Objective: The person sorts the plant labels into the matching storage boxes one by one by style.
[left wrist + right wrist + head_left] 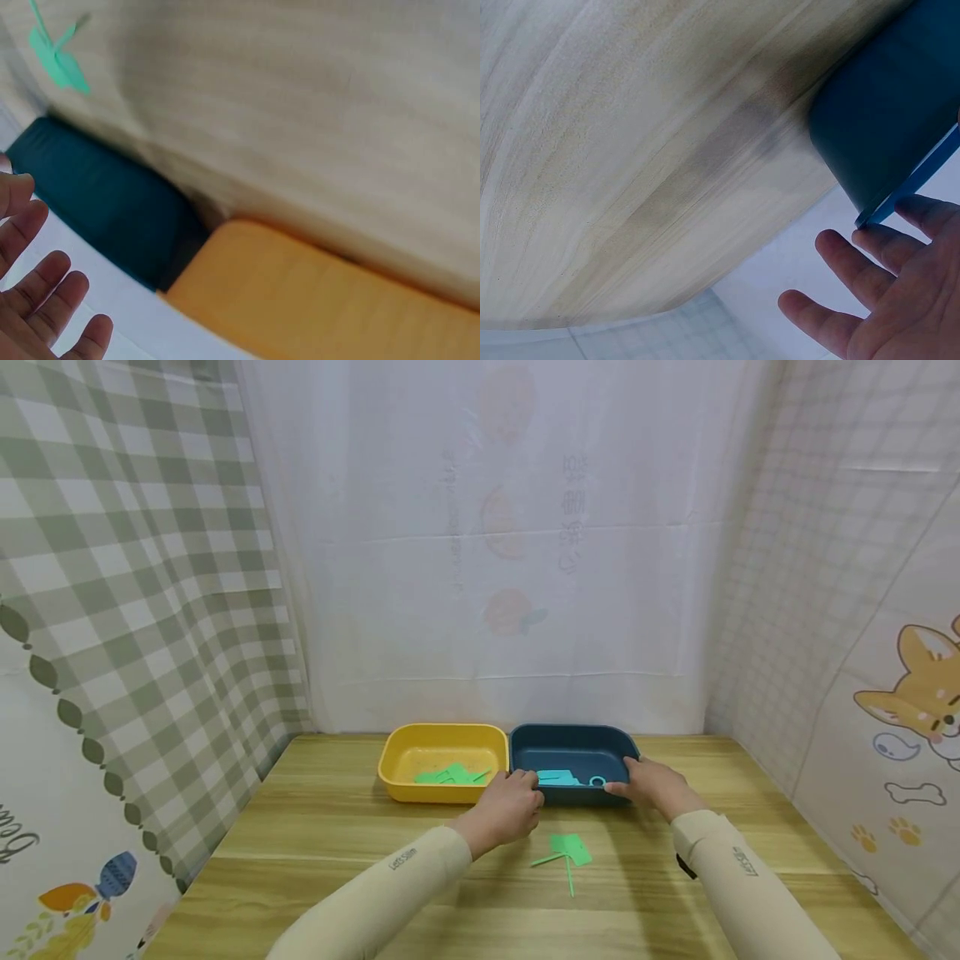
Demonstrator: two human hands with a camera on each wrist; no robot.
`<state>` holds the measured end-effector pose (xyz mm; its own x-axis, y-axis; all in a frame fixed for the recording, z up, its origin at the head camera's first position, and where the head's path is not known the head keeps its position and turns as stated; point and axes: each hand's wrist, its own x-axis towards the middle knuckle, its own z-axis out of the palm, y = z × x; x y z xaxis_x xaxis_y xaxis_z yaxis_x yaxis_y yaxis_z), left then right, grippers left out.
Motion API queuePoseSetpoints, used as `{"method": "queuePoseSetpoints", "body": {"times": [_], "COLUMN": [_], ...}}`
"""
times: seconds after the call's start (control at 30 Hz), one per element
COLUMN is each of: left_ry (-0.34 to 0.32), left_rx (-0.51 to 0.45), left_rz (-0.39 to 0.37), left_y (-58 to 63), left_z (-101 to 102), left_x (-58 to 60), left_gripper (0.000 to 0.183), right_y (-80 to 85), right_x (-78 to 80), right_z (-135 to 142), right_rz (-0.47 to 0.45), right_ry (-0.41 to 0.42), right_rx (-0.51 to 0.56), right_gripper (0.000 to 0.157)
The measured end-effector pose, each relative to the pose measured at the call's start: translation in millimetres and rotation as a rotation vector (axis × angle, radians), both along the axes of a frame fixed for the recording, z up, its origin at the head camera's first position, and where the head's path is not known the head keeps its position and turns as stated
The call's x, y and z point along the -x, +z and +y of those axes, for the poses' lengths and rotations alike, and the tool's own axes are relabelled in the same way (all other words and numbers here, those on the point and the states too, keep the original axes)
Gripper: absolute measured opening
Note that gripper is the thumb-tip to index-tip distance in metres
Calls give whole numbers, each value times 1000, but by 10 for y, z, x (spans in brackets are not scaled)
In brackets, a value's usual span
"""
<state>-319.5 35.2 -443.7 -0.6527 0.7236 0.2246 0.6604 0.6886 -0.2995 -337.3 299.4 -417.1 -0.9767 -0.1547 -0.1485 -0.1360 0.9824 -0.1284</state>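
The dark blue tray (573, 737) stands beside the yellow tray (442, 794). My right hand (654, 785) holds the blue tray's right front corner, thumb at the front and fingers at the right rim. In the right wrist view, the fingers (885, 247) are spread beside that rim. My left hand (506, 810) hovers where the trays meet, its fingers loosely bent in the left wrist view; nothing shows clearly between them. Light-blue flat pieces (557, 777) and a light-blue ring (597, 782) lie in the blue tray. Green flat pieces (452, 773) lie in the yellow one.
More green flat pieces (572, 848) and thin green sticks (569, 877) lie on the wooden table (337, 843) in front of the blue tray. A white curtain (420, 610) hangs behind the trays, with patterned cloths at both sides.
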Motion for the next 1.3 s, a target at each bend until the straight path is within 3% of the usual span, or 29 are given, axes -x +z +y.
{"method": "queuePoseSetpoints", "body": {"times": [0.17,0.43,0.63,1.3], "left_ry": [-24,-56,-85,-27], "left_rx": [-21,-33,1,109], "left_rz": [2,-122,-93,-103], "left_y": [-157,-283,-354,-381], "left_z": [-15,-30,14,66], "left_x": [-63,-198,-274,-326], "left_gripper": [10,23,29,21], "right_y": [-11,-8,-10,24], "right_x": [5,-16,-18,-23], "right_z": [15,11,3,-18], "right_rz": [-1,0,-2,7], "right_ry": [-4,-10,-13,-6], "right_rx": [-2,0,3,2], "right_gripper": [85,84,82,80]}}
